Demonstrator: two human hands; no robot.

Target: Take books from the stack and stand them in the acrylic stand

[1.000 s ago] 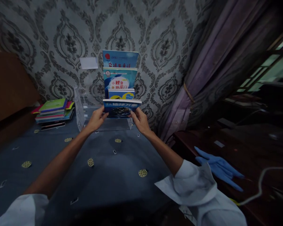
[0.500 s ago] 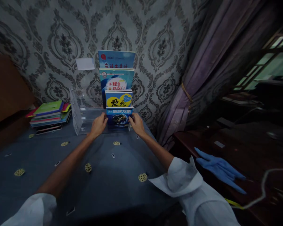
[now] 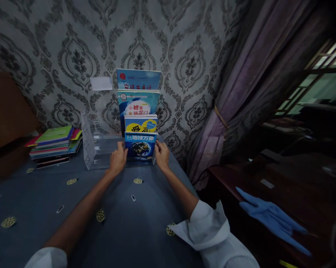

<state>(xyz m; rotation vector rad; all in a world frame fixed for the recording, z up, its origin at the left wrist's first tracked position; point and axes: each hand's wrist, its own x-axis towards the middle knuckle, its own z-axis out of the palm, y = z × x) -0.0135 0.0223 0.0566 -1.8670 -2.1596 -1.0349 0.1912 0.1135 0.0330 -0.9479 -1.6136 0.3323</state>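
Blue book (image 3: 140, 149) with a globe on its cover stands upright in the lowest front tier of a clear rack (image 3: 105, 143), towards the rack's right end. The left hand (image 3: 119, 158) and right hand (image 3: 162, 153) flank it, one at each side edge, fingers bent; whether they pinch the book or only touch its edges, I cannot tell. Behind it, three more books rise in steps: a yellow-and-blue book (image 3: 137, 124), a teal book (image 3: 138, 102) and, topmost, a light-blue book (image 3: 140, 79). Left of the rack, a stack of colourful books (image 3: 56, 139) lies on the patterned blue surface (image 3: 117, 223). Off to the right, a blue glove (image 3: 271, 216) lies on a dark red-brown table (image 3: 229, 178), near a tied purple curtain (image 3: 212, 137)
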